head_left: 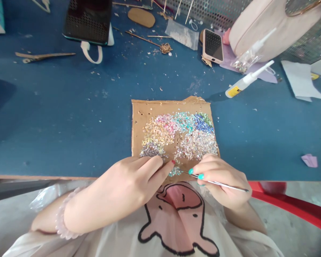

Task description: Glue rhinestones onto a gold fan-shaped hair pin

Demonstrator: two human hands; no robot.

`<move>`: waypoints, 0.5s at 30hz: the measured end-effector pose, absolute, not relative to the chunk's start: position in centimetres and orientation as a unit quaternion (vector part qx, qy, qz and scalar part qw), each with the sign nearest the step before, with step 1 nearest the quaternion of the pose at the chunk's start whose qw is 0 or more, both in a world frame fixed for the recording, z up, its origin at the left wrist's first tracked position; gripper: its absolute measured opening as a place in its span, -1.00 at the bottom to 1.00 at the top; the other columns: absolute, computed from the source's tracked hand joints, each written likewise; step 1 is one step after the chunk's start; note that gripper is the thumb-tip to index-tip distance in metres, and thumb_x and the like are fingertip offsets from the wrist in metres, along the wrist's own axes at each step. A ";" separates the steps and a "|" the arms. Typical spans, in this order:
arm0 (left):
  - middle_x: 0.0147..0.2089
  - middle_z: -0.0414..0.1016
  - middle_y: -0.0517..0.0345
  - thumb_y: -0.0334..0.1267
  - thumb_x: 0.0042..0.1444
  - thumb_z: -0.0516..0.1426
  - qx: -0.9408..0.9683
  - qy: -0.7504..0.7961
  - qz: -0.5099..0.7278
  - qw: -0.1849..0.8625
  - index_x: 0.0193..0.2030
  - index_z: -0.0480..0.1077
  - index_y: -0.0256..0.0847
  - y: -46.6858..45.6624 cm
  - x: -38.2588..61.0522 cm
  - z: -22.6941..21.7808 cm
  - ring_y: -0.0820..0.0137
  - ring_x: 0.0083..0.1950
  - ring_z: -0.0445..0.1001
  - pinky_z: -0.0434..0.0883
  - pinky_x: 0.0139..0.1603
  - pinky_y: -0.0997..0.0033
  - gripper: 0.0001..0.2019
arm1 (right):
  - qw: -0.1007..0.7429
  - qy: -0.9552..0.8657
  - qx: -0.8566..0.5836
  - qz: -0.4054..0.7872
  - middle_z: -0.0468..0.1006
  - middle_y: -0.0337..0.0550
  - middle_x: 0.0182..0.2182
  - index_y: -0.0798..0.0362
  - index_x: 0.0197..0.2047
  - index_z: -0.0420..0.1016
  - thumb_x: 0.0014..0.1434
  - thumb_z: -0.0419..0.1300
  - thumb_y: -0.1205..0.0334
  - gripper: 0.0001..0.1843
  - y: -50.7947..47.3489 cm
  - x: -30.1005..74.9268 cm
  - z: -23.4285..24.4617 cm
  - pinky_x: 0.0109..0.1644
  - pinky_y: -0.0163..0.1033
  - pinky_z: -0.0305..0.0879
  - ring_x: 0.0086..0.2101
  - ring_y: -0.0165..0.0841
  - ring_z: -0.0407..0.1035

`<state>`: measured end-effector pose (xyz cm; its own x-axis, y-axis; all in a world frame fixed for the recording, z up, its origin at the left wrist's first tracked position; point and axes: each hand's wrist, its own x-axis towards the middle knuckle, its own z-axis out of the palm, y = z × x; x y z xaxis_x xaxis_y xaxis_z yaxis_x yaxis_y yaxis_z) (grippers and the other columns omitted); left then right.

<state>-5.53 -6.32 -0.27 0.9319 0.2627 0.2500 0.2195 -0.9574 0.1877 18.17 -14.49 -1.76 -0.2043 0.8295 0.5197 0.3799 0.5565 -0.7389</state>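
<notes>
The card (139, 117) lies mid near edge of the table (69, 117), strewn with sequins (182, 132). The left hand (123, 189) presses flat fingers on its near edge, grasping nothing that shows; the right hand (222, 182) pinches a thin pick (219, 183), tip among sequins there. They look tiny, light, slippery, apt to scatter: best taken singly at the pick's tip. Glue (243, 82) lies toward the far right corner
</notes>
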 end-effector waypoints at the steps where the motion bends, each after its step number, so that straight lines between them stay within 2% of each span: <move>1: -0.36 0.28 0.12 -0.56 0.24 -0.12 0.980 0.123 0.134 0.078 0.13 0.26 -0.48 -6.3 -5.5 -0.2 0.40 -0.49 0.27 0.29 -0.57 0.35 -0.65 | 0.481 -0.739 -0.410 0.232 0.60 -0.06 -0.29 0.08 -0.09 0.45 0.08 0.21 0.55 -0.67 -14.5 18.2 -1.8 -0.25 -0.14 0.40 -0.31 -0.34 0.49; 6: -0.35 0.30 0.10 -0.57 0.24 -0.12 0.980 0.121 0.137 0.078 0.13 0.26 -0.48 -6.2 -5.4 -0.1 0.38 -0.48 0.29 0.33 -0.59 0.34 -0.64 | 0.481 -0.738 -0.408 0.241 0.61 -0.05 -0.28 0.06 -0.07 0.44 0.09 0.20 0.52 -0.67 -14.5 18.3 -1.9 -0.27 -0.12 0.40 -0.32 -0.33 0.48; 15: -0.34 0.28 0.12 -0.56 0.24 -0.10 0.978 0.123 0.137 0.096 0.14 0.25 -0.47 -6.3 -5.5 -0.3 0.38 -0.48 0.29 0.35 -0.59 0.32 -0.65 | 0.471 -0.750 -0.393 0.247 0.59 -0.01 -0.28 0.12 -0.08 0.44 0.04 0.19 0.61 -0.62 -14.5 18.5 -1.9 -0.24 -0.12 0.40 -0.29 -0.32 0.48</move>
